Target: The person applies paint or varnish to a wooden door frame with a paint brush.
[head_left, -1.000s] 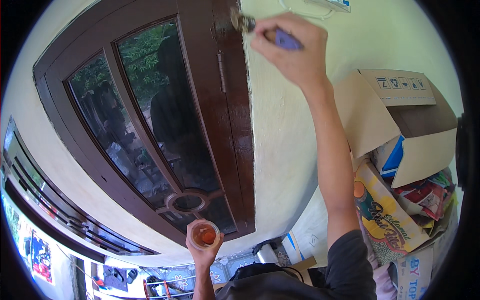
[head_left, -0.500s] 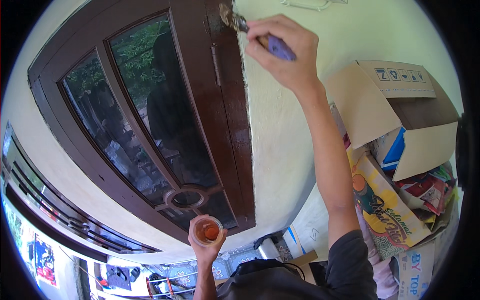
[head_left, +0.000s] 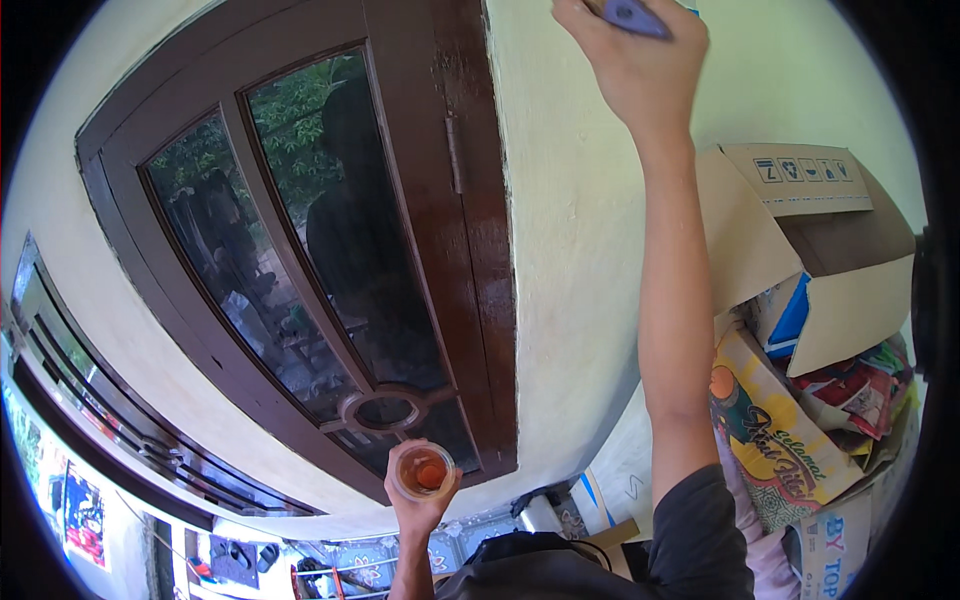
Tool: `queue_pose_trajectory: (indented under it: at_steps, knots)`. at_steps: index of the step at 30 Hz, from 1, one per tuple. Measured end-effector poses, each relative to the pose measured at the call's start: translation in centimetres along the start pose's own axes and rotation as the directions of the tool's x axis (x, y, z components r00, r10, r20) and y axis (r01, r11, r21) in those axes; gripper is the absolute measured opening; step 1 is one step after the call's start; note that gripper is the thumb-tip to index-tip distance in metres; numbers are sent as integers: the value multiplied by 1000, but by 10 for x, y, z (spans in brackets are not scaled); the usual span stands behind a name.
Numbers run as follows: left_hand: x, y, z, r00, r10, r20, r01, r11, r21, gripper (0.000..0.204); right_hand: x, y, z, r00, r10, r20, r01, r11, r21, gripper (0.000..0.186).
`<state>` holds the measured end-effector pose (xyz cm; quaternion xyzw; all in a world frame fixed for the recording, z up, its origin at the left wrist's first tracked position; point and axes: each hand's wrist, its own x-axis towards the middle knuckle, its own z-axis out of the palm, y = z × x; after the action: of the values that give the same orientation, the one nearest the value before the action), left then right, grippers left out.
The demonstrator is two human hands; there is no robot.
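Note:
My right hand (head_left: 645,75) grips a paintbrush by its purple handle (head_left: 640,20) at the top edge, over the pale wall (head_left: 560,250); its bristles are out of view. Just left is a brown wooden panel (head_left: 450,260) with glass panes, a metal hinge (head_left: 454,150) and glossy, uneven paint along the right side. My left hand (head_left: 412,510) is wrapped round a clear cup (head_left: 428,470) holding orange-brown liquid, low in front of the panel's bottom.
Open cardboard boxes (head_left: 850,310) and bags of packaging are piled on the right. Another dark barred window frame (head_left: 100,400) runs along the left. Below are a patterned tiled floor (head_left: 475,525), sandals (head_left: 238,555) and some rods.
My right hand has moved up and right, away from the panel's edge, taking the bristles out of view. The cup stays low in my left hand; the view has shifted slightly.

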<state>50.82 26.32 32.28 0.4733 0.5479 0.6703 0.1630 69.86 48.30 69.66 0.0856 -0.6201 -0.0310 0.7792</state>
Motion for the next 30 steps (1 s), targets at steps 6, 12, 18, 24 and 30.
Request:
queue_pose_trajectory:
  at_steps: [6,12,18,24,30]
  knots:
    - [9,4,0,1000,-8,-26,8,999,31,56,16,16,21,988,-15,153,53,966,-251,14]
    - [14,6,4,999,23,-31,-22,999,28,55,-27,10,13,980,11,199,44,962,-270,10]
    - [16,3,4,1000,29,4,-29,999,22,53,-26,-10,-2,972,177,155,-139,963,-232,13]
    - [15,6,6,1000,20,1,-20,1000,13,55,-38,22,17,985,-52,165,79,984,-157,8]
    - [8,-2,3,1000,-9,11,9,1000,-13,55,-131,-11,-11,956,198,218,-176,977,-117,11]
